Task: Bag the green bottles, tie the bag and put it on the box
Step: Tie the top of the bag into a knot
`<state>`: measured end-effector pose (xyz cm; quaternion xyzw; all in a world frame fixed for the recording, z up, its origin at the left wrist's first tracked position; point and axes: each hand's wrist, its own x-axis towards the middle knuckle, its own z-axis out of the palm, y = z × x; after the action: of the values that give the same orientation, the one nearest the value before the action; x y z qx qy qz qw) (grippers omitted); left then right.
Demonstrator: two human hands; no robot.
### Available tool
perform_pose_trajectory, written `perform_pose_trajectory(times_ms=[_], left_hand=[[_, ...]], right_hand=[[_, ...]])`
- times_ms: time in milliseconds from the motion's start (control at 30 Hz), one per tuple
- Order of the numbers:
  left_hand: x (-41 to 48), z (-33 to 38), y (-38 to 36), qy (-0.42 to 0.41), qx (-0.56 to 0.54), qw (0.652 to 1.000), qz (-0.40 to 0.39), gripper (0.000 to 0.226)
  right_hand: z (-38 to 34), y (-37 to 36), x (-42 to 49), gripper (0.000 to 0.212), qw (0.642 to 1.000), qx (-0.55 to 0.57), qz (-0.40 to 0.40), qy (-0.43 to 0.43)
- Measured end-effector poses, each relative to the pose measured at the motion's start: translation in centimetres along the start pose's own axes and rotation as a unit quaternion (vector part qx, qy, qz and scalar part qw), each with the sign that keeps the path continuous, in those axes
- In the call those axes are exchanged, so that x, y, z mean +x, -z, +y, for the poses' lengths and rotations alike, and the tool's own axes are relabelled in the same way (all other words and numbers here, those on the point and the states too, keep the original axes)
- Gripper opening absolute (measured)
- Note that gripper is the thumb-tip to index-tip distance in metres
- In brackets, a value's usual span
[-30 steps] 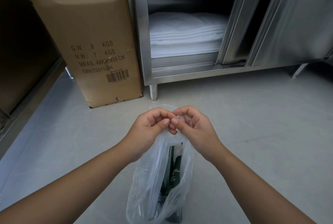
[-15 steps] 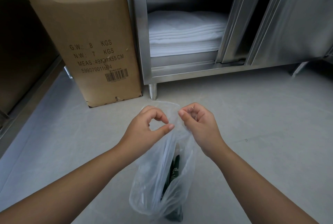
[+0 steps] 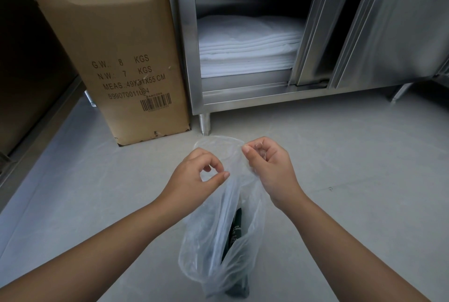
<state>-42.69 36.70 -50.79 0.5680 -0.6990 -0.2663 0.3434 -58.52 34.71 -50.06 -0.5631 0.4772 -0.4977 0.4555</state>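
Observation:
A clear plastic bag (image 3: pixel 213 248) stands on the floor below my hands, with dark green bottles (image 3: pixel 234 231) showing through it. My left hand (image 3: pixel 196 177) pinches the bag's top edge between thumb and forefinger. My right hand (image 3: pixel 267 168) grips the other side of the top in curled fingers. A loop of plastic arches between the two hands. The tall brown cardboard box (image 3: pixel 116 58) stands upright at the back left, its top flaps torn and closed.
A stainless steel cabinet (image 3: pixel 364 46) stands behind, its sliding door open on a stack of folded white cloths (image 3: pixel 247 48). A cabinet leg (image 3: pixel 204 123) is just beyond the bag. A dark shelf unit (image 3: pixel 29 87) runs along the left. Grey floor (image 3: pixel 352 155) stretches right.
My hands, pressed together at the bag's top a second ago, have drawn apart. The plastic now stretches in a loop between them.

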Motion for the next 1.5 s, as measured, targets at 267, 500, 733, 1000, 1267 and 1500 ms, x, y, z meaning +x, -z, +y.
perform_pose_trajectory(times_ms=[267,500,733,1000,1267,1500], left_hand=[[-0.1,0.4,-0.1,-0.096,-0.107,0.990,-0.004,0.009],[-0.1,0.9,-0.9,-0.126,-0.218,0.968,-0.004,0.010],[0.2,0.8,-1.3,-0.070,-0.322,0.944,0.030,0.011],[0.1,1.0,-1.9,-0.051,-0.301,0.952,-0.015,0.012],[0.0,1.1,-1.5,0.015,-0.324,0.945,-0.039,0.023],[-0.2,1.1,-0.8,0.042,-0.344,0.938,-0.026,0.024]], right_hand=[[0.0,0.5,0.2,0.010,0.998,0.028,-0.051,0.007],[0.0,0.4,0.0,0.010,0.994,0.033,-0.107,0.012],[0.6,1.6,0.1,0.013,0.991,0.040,-0.129,-0.017],[0.5,1.5,-0.1,0.031,0.979,0.083,-0.187,-0.025],[0.7,1.2,-0.3,0.023,0.988,0.123,-0.085,-0.037],[0.4,0.7,-0.6,0.014,0.985,0.152,-0.048,-0.060]])
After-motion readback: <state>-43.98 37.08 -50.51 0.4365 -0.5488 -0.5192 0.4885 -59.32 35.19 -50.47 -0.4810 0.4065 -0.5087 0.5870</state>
